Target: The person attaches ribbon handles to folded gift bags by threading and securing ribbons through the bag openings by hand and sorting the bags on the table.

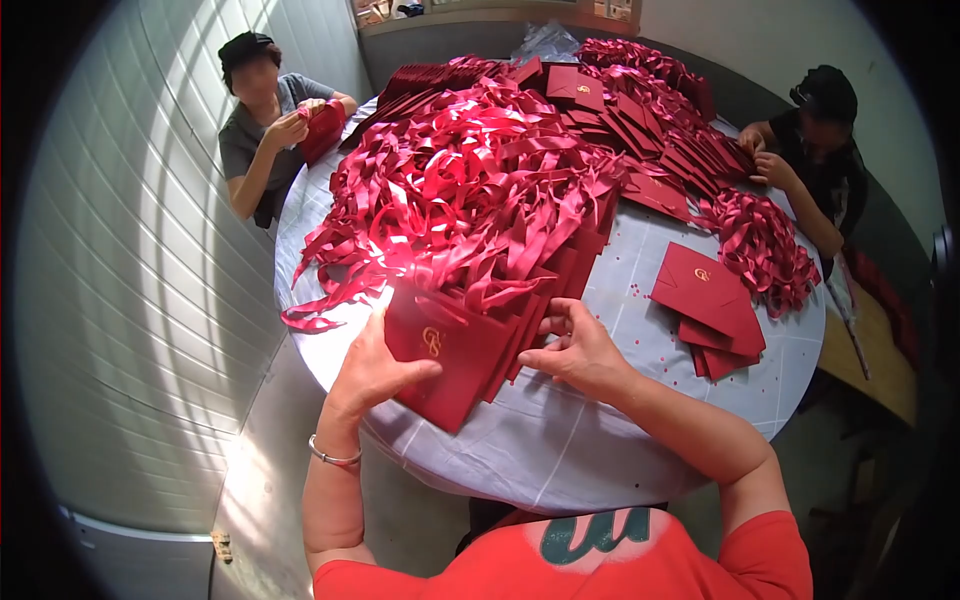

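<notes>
Left hand (367,365): thumb spread from fingers at front red bag's (438,375) left edge. Bag just right of these fingers, nearer this hand; stack (507,345) runs away beyond. Right hand (582,350): thumb and fingers parted beside stack's right edge; contact unclear.

There is one round table (600,440). Around it I count two co-workers (285,130), at ten and two o'clock, with two dark caps (826,93). The wearer's hands are two: left hand (368,365) at eight o'clock, right hand (588,352) at six. Wrist bracelet (335,457): one. Gold emblems (433,342) visible: three. Red packets (700,300) are too many to count; the small pile near three o'clock shows at least three.
</notes>
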Demonstrator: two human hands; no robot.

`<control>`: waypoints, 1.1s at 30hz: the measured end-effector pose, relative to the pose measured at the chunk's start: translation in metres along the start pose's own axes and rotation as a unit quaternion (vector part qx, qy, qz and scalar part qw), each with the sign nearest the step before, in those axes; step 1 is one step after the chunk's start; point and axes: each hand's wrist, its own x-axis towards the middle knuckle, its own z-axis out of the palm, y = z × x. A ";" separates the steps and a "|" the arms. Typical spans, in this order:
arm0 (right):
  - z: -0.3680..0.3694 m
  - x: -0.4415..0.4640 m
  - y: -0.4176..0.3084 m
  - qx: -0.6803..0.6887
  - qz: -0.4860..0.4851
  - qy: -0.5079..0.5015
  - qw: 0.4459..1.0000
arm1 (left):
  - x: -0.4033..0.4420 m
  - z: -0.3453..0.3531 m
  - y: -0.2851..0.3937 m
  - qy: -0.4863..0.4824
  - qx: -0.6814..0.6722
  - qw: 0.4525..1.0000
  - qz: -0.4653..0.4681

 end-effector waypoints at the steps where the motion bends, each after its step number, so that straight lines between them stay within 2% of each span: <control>1: 0.003 -0.001 0.001 -0.040 -0.026 0.003 0.999 | 0.004 0.005 0.005 -0.005 0.003 1.000 0.001; 3: 0.007 0.007 0.007 -0.016 -0.068 0.002 0.998 | 0.017 0.015 0.012 -0.007 -0.055 0.998 0.020; 4: 0.007 0.014 0.009 -0.010 -0.103 -0.005 0.995 | 0.029 0.020 0.010 -0.051 -0.096 0.993 0.049; 5: 0.006 0.023 0.016 -0.125 -0.189 0.070 0.972 | 0.039 0.023 0.011 -0.064 -0.060 0.995 0.051; 6: 0.003 0.024 0.008 -0.124 -0.189 0.071 0.972 | 0.048 0.025 0.014 -0.076 -0.026 0.995 0.054; 7: 0.001 0.024 -0.005 -0.040 -0.121 0.035 0.991 | 0.060 0.023 0.015 -0.110 -0.008 0.991 0.073; 8: -0.003 0.025 -0.013 0.045 -0.051 0.000 0.998 | 0.067 0.023 0.020 -0.095 -0.032 0.989 0.104; 9: -0.006 0.032 -0.014 0.040 -0.058 0.019 0.997 | 0.073 0.025 0.025 -0.082 -0.056 0.986 0.135; 10: -0.011 0.037 -0.017 0.048 -0.069 0.022 0.996 | 0.076 0.024 0.038 -0.068 -0.035 0.990 0.121; 12: -0.025 0.049 -0.030 0.030 -0.072 0.026 0.997 | 0.106 0.037 0.015 -0.033 -0.006 0.996 0.086; 13: -0.029 0.069 -0.016 0.000 -0.154 0.063 0.986 | 0.108 0.033 0.035 -0.055 -0.021 0.996 0.067; 14: -0.034 0.090 -0.004 -0.030 -0.234 0.100 0.967 | 0.124 0.044 0.022 -0.014 -0.003 0.999 0.051; 15: -0.042 0.097 -0.009 -0.094 -0.185 0.099 0.973 | 0.138 0.055 0.009 0.028 0.016 0.999 0.036; 16: -0.046 0.104 -0.009 -0.093 -0.186 0.100 0.973 | 0.139 0.061 0.013 0.070 0.019 0.995 0.066; 20: -0.055 0.121 -0.005 -0.085 -0.203 0.138 0.966 | 0.153 0.071 0.007 0.070 -0.006 0.992 0.107; 22: -0.058 0.126 -0.011 -0.079 -0.226 0.140 0.961 | 0.152 0.069 0.014 0.108 0.002 0.991 0.077; 25: -0.064 0.136 -0.027 -0.099 -0.252 0.115 0.956 | 0.156 0.053 0.029 0.097 -0.048 0.993 0.047; 27: -0.065 0.138 -0.029 -0.084 -0.249 0.117 0.958 | 0.158 0.050 0.027 0.090 -0.033 0.995 0.032; 29: -0.063 0.137 -0.024 -0.079 -0.251 0.122 0.957 | 0.159 0.057 0.017 0.082 -0.004 0.992 0.100; 32: -0.066 0.140 -0.012 -0.082 -0.234 0.131 0.960 | 0.115 0.090 -0.005 0.155 0.198 0.963 0.094; 33: -0.067 0.138 -0.014 -0.080 -0.236 0.134 0.959 | 0.094 0.094 -0.013 0.131 0.213 0.963 0.098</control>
